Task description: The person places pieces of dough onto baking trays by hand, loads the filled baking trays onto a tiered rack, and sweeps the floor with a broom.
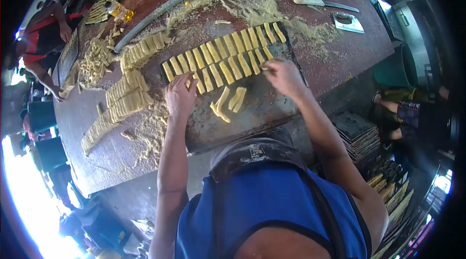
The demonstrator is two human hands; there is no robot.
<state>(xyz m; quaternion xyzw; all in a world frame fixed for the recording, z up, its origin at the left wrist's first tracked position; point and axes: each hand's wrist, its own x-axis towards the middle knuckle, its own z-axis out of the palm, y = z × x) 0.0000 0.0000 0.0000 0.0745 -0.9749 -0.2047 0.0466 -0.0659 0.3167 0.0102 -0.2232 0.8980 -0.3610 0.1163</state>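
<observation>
Over pale strips (pixel 226 72) | left hand (pixel 180 95), right hand (pixel 285 77) palm-down, fingers bent | grip: cannot tell

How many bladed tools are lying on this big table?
2. A long knife with a white handle and, just nearer the person, a flat metal scraper, both at the far right of the reddish-brown table. Others may be hidden.

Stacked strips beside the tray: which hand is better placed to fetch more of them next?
Left, I'd say. The left hand is at the side of the tray nearest the stacked strips; the right hand is toward the far side and would have to reach across.
</observation>
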